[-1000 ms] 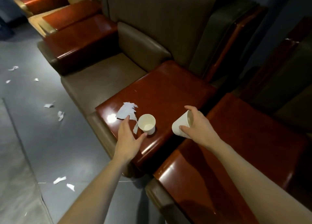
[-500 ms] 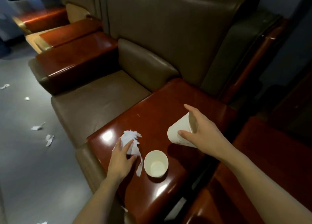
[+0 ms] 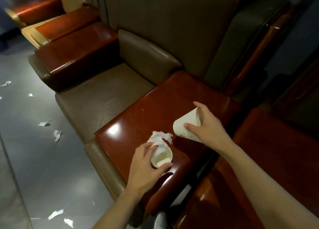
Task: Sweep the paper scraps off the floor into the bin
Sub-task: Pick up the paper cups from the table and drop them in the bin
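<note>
While your left hand point(image 3: 145, 168) curls its fingers point(image 3: 148, 145) round the small paper cup point(image 3: 163, 158) at the near corner of the glossy wooden armrest point(image 3: 155, 104), it also pins a crumpled tissue point(image 3: 160, 138) against the cup's far rim. Whether that cup rests on the wood or is lifted, you cannot tell. Your right hand point(image 3: 210, 128) grips a larger paper cup point(image 3: 184, 127), tilted with its mouth turned to the right, above the same armrest. The paper scraps point(image 3: 57, 134) lie scattered on the grey floor point(image 3: 43, 168) to your left, well apart from both hands: two near the seat front, two by the bottom edge, others farther off. Between your hands and them stand the brown armchair seat point(image 3: 103, 97) and the armrest's padded side. A second wooden armrest point(image 3: 276, 151) lies beneath your right forearm.
</note>
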{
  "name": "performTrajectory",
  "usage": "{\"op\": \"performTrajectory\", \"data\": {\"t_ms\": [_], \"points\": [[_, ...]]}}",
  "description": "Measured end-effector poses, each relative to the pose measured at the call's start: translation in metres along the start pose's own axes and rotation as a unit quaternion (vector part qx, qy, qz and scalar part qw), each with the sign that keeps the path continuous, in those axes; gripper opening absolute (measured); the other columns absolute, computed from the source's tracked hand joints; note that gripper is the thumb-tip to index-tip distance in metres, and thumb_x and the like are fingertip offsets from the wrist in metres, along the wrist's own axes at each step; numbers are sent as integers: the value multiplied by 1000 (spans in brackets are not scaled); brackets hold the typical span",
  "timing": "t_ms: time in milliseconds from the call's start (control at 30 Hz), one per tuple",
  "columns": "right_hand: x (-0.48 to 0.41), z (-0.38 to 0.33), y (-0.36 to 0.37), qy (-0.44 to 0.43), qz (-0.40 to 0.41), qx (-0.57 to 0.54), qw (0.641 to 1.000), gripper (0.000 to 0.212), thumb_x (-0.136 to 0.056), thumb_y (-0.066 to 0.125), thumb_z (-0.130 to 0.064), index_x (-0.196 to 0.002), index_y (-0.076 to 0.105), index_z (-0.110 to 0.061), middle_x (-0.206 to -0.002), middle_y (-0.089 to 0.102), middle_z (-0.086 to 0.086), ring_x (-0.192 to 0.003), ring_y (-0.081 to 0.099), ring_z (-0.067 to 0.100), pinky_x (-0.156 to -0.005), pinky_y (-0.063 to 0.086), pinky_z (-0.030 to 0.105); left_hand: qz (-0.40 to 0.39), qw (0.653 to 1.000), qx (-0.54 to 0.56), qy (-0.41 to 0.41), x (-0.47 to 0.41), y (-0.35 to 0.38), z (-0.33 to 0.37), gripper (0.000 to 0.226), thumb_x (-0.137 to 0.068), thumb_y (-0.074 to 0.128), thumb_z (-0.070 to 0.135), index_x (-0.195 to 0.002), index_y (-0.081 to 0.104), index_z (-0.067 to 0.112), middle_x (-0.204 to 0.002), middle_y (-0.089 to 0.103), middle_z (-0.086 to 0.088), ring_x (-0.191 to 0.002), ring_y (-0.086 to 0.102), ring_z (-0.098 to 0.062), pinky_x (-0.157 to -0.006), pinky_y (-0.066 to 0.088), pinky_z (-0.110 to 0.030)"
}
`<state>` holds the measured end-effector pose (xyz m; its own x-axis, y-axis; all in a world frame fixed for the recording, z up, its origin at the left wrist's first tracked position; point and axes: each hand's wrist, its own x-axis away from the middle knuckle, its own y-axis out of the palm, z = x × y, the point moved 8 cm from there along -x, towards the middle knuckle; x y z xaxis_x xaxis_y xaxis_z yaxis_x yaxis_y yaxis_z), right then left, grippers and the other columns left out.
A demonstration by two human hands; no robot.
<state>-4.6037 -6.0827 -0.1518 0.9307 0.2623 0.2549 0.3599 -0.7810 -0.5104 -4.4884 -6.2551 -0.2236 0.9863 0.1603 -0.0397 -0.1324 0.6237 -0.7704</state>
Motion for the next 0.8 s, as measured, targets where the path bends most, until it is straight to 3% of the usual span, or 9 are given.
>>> {"op": "performTrajectory", "data": {"t_ms": [133,267,367,400,467,533,600,733,800], "points": [[4,-3,1,-5,-17,31,999,79,-88,65,-29,-150,16,-36,-150,29,-1,-137,30,18,-106,30,30,-23,989,-136,47,0,17,1,53,-79,46,60,-110,67,23,-112,59,6,-108,43,-11,-96,45,-37],[6,-4,-2,-7,-18,40,999,79,-89,64,-29,-150,14,-38,-146,30,-2,-135,31,18,-104,32,29,-14,977,-185,102,0,22,13,20,-82,61,40,-98,70,31,-102,64,12,-116,44,-10,-114,-5,-45],[11,-3,-7,-8,-12,35,999,78,-89,63,-28,-150,16,-36,-146,30,-2,-134,32,18,-104,33,30,-36,992,-117,20,5,26,7,35,-91,57,31,-123,45,25,-114,59,11,-115,51,-6,-111,-24,-34],[12,-2,-9,-8,-10,34,999,77,-89,63,-27,-150,17,-35,-146,30,-2,-134,32,18,-104,33,29,-43,995,-90,-6,6,28,2,39,-93,54,31,-128,39,23,-116,57,10,-115,51,-5,-113,-20,-33],[15,-1,-13,-8,-8,35,999,77,-89,64,-27,-150,17,-35,-147,30,-1,-134,33,18,-103,33,29,-59,996,-66,-26,6,33,-2,37,-94,54,27,-129,46,22,-123,52,6,-119,47,-10,-118,10,-34],[18,-2,-18,-9,-8,40,999,77,-89,64,-27,-150,17,-35,-147,30,-1,-134,33,19,-104,33,30,-65,995,-60,-34,6,32,-2,31,-95,52,26,-124,57,19,-133,44,1,-124,42,-17,-106,34,-28],[24,-4,-24,-9,-7,42,999,79,-89,64,-27,-150,15,-37,-146,30,-2,-133,33,18,-104,34,31,-64,995,-48,-59,7,25,0,33,-95,51,28,-125,57,17,-146,31,-1,-132,33,-18,-103,34,-24],[43,-15,-42,2,-7,63,998,82,-89,63,-29,-150,9,-39,-148,28,-1,-136,31,19,-108,31,32,3,992,-97,79,3,-4,46,14,-79,73,18,-93,73,21,-154,22,-7,-142,16,-23,-105,19,-23],[60,-25,-59,13,2,68,998,82,-89,63,-30,-150,8,-41,-149,28,-2,-136,31,19,-108,30,32,-8,994,-60,88,-7,-23,71,11,-81,71,16,-91,73,20,-155,15,-4,-142,14,-22,-106,15,-20]]}}
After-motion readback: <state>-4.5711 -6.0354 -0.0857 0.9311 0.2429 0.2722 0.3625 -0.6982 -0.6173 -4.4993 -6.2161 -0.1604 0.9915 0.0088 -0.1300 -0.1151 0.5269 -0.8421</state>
